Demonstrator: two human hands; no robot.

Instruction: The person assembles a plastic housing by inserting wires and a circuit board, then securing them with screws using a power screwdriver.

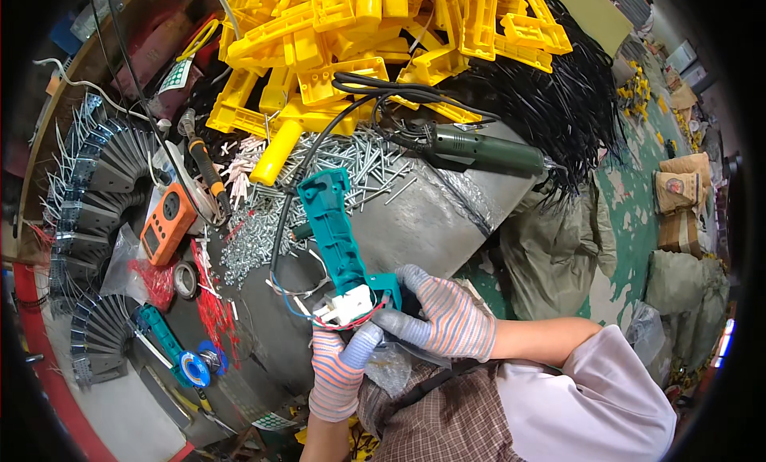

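My two hands wear striped knit gloves with grey fingertips. My right hand (447,314) grips the lower end of a teal plastic tool-handle shell (331,227) that points up and away from me. My left hand (339,362) pinches the white switch block (345,305) with red and blue wires at the shell's open end. A black cable (291,199) runs from the shell up toward the yellow pile.
A heap of yellow plastic housings (375,39) fills the back of the bench, with loose screws (351,163) below it. A green power tool (479,147), an orange meter (165,223), a screwdriver (209,171), grey metal brackets (96,199) and a bundle of black cables (566,95) surround the work spot.
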